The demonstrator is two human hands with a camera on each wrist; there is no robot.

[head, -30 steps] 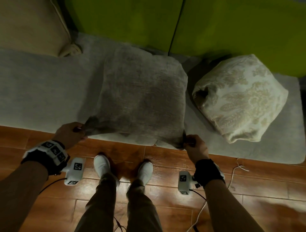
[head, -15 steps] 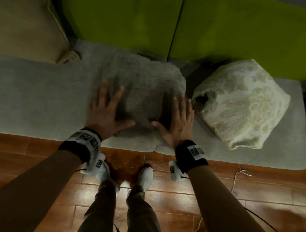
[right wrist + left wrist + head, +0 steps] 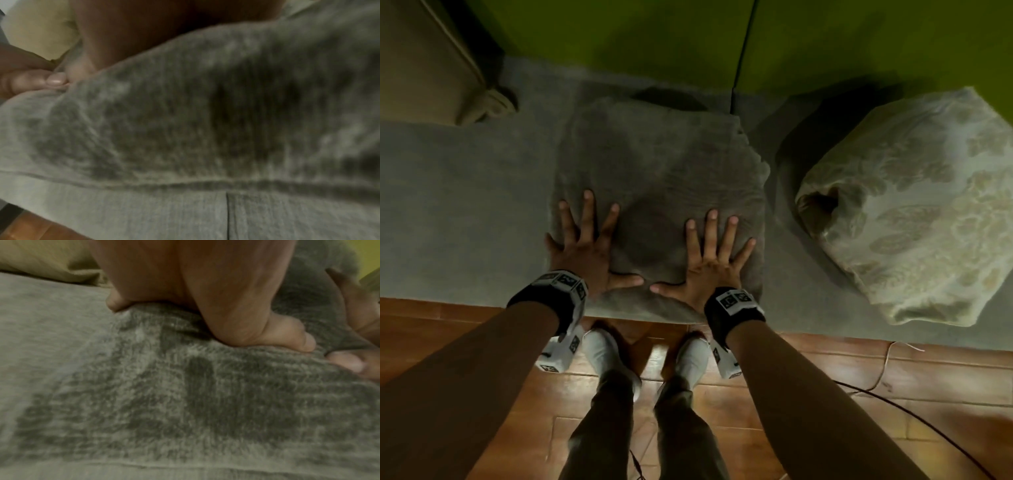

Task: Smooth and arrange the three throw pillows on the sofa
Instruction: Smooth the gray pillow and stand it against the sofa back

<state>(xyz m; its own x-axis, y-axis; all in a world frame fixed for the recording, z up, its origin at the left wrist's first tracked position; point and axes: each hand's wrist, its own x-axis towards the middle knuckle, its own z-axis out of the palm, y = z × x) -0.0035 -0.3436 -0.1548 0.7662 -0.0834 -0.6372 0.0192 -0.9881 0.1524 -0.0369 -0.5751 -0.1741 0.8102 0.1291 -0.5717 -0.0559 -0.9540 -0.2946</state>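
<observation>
Pressing down now, where a second ago I was pinching corners: that is the change. Furthest left, a tan pillow (image 3: 431, 58) sits against the sofa's (image 3: 465, 205) arm, untouched. Next comes my left hand (image 3: 585, 250), fingers spread straight and flat, palm bearing on the near left part of the grey pillow (image 3: 661, 164), holding nothing. The wrist view shows my thumb sunk slightly into the pile. Beside it my right hand (image 3: 710, 260) lies the same way, fingers fanned and straight, thumbs almost meeting at the pillow's front edge. The grey pillow has been let go from its two near corners and now lies flat on the seat, its far edge close to the green backrest (image 3: 619, 44). To the right, well apart from my hands, the cream patterned pillow (image 3: 914, 212) slumps on one corner with a dent in its side. I judge the grey one is mid-smoothing; the cream one looks likeliest to need plumping, and all three remain to be lined up.
</observation>
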